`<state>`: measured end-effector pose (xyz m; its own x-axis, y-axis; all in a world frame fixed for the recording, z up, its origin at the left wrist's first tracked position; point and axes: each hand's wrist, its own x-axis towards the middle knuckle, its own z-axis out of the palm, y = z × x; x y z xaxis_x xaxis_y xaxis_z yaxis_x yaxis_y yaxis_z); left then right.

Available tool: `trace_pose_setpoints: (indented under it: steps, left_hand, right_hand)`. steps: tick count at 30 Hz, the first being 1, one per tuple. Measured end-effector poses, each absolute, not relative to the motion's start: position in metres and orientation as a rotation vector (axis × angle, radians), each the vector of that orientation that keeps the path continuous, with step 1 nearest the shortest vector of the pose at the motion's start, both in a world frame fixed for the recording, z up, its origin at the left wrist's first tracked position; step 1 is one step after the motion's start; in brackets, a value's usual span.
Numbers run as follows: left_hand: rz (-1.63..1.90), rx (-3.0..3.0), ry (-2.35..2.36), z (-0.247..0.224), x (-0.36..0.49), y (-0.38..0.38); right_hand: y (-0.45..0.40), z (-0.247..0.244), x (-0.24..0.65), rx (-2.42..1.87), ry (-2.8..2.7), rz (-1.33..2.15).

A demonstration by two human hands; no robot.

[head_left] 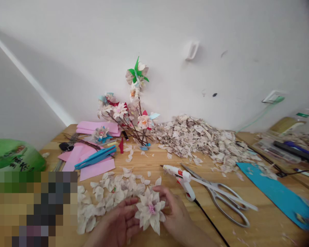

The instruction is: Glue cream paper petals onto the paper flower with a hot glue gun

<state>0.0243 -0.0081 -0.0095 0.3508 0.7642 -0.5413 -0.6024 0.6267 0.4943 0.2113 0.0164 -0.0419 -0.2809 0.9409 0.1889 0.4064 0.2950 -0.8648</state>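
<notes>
A white flower with pointed petals and a pink centre [151, 209] faces up between my hands, low in the middle of the view. My right hand [175, 209] holds it at its right edge, fingers curled behind the petals. My left hand [121, 219] is at the flower's left side, fingers slightly bent and apart, with the fingertips close to the petals; whether they touch it is unclear. Loose pale petals [105, 188] lie beyond and left of my left hand. A white glue gun [179, 175] rests just beyond my right hand.
Large scissors [221, 199] lie beside the glue gun, whose black cord runs toward me. Behind are a petal heap [195, 137] and upright flower stems [136, 132]. Blue paper [275, 195] is at right; pink sheets [98, 169] and a green bag [15, 154] are at left.
</notes>
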Motion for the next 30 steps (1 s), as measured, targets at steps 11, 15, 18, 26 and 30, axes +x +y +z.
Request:
trace_pose_setpoints:
  steps: [11,15,18,26,30]
  left_hand:
    - [0.87,0.277,0.807,-0.0046,0.0219,-0.0082]
    - [0.857,0.271,0.776,-0.005,0.0198,-0.0089]
    - [0.858,0.265,0.754,-0.0084,0.0177,-0.009]
    - [0.825,0.299,0.763,-0.0077,0.0192,-0.0086]
    - [0.806,0.331,0.771,-0.0065,0.02,-0.0082]
  right_hand:
    - [0.0111,-0.0443,0.2092,-1.157,-1.652,1.104]
    - [0.0111,-0.0421,0.2093,-1.124,-1.734,1.059]
    - [0.0119,-0.0424,0.2098,-1.106,-1.771,1.039]
    - [0.0116,-0.0435,0.2104,-1.135,-1.781,0.997]
    - [0.0114,-0.0437,0.2103,-1.121,-1.803,0.969]
